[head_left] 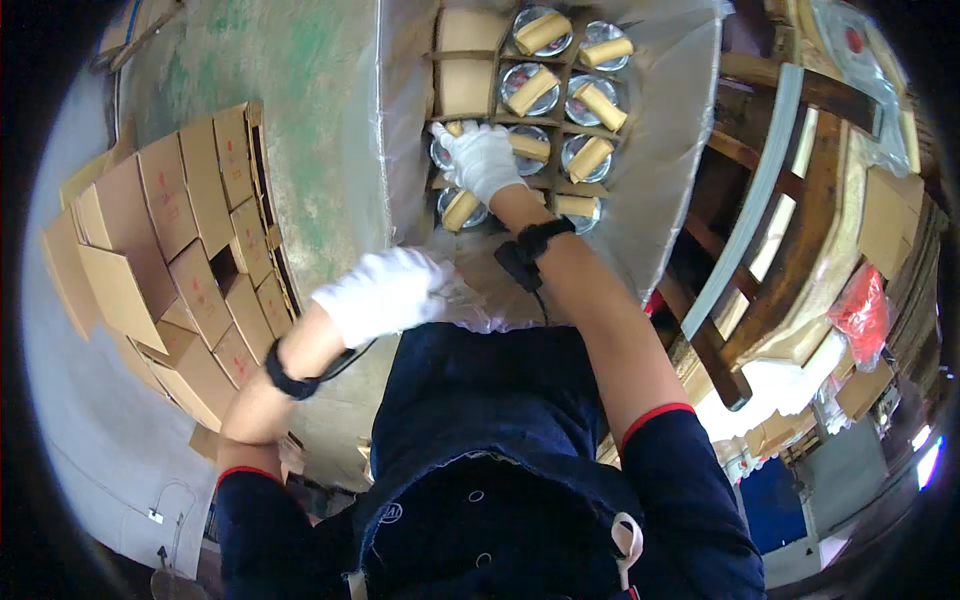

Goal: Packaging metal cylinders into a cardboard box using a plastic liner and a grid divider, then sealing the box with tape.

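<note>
My right hand (480,162), in a white glove, reaches down into a divided carton (462,30) lined with clear plastic. Its fingers bend round a silver round item (440,154) in a left-hand cell; a tan roll (455,129) shows by the fingertips. Similar silver round pieces, each with a tan roll (530,91) on top, fill several other cells. My left hand (385,295), also gloved in white, is beside the carton's near left corner, fingers curled by the plastic liner (490,300). What those fingers hold, if anything, is hidden.
Two far-left cells show bare cardboard (467,75). Stacked brown cartons (195,260) stand left on the green-stained floor (310,150). At the right are a wooden frame (800,240), a grey strip (745,210) and a red plastic bag (860,315). Black bands with cables circle both wrists.
</note>
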The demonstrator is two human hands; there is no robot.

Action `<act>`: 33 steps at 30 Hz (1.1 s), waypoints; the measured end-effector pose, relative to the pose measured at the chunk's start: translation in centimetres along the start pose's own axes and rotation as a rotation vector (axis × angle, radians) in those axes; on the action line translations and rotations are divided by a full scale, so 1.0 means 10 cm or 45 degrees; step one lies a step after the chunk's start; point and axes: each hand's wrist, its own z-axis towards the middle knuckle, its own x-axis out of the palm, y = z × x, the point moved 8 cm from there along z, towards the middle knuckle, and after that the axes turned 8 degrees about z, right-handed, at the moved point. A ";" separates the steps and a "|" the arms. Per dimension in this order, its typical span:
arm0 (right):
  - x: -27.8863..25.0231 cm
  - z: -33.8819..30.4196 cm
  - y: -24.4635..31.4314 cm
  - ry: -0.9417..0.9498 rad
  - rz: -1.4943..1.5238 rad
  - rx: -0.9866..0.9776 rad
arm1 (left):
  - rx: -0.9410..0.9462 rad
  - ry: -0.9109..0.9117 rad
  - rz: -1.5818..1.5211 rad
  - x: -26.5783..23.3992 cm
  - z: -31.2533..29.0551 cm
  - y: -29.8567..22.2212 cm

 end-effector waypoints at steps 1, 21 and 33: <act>-0.13 -0.11 -0.20 -0.178 0.074 -0.021 | 0.044 -0.159 0.009 -0.31 -0.05 0.04; -4.35 -3.54 -2.07 -1.149 0.844 0.570 | 0.056 -0.875 0.636 -4.65 2.43 -2.47; -5.25 -2.13 -3.23 -0.699 0.053 0.864 | 0.649 -0.736 -0.643 -4.66 2.54 -1.66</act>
